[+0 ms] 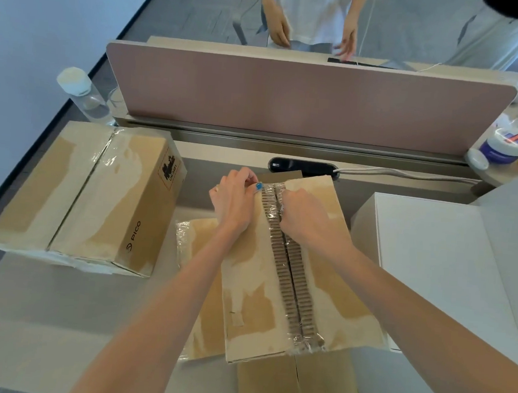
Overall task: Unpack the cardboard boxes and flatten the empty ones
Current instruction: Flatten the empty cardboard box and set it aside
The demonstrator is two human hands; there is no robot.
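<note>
from the head camera, both bare arms reach forward over the table [56,320] to a cardboard box [291,276] lying directly under the hands. the left hand [234,200] is curled, its thumb and fingertips pinched on something small and blue [258,186] at the far end of the box's centre seam; whether it grips tape there i cannot tell. the right hand [307,214] sits just across the seam from the left, fingers bent down and pressed into the gap between the two top flaps, gripping the flap edge. the flap edges show bare corrugation along the seam, with crinkled clear tape [306,342] at the end nearest the person. well to the left of the left hand stands a second box [96,202], its top seam taped shut. just right of the right forearm is a white box [439,257]. beyond the hands rise a pink divider panel [305,97] and, past it, another person's hands [314,33]. a clear bottle [80,92] stands far left.
</note>
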